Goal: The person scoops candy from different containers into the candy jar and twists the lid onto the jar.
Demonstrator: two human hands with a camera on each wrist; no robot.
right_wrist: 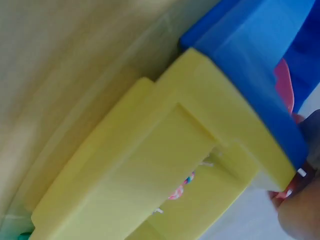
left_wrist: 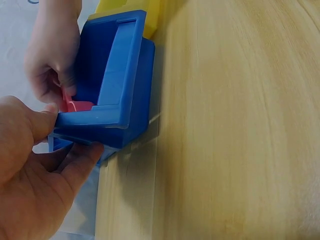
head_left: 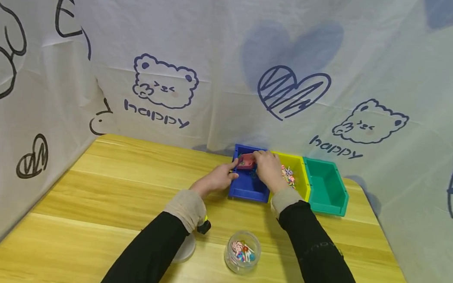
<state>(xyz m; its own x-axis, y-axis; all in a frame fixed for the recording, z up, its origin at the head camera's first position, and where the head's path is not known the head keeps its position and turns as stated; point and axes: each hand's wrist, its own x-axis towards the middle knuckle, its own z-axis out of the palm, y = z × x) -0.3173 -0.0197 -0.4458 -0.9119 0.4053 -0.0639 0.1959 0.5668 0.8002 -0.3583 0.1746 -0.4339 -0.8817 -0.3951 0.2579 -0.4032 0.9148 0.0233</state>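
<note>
Here, right hand pinching pink item, long axis sideways, left hand holding blue bin

The blue bin is a deep plain shade, the yellow bin bright, the green bin tinged with teal. The item in the blue bin is pinkish red. Lollipops in the yellow bin mix pink, white and blue; sweets in the clear jar show pink-and-white swirls, red and blue. Yellow-brown grain streaks the counter. The whitish cloth bears navy bears, lettering and a zigzag-filled heart. Sleeves are black, cuffs beige.
</note>
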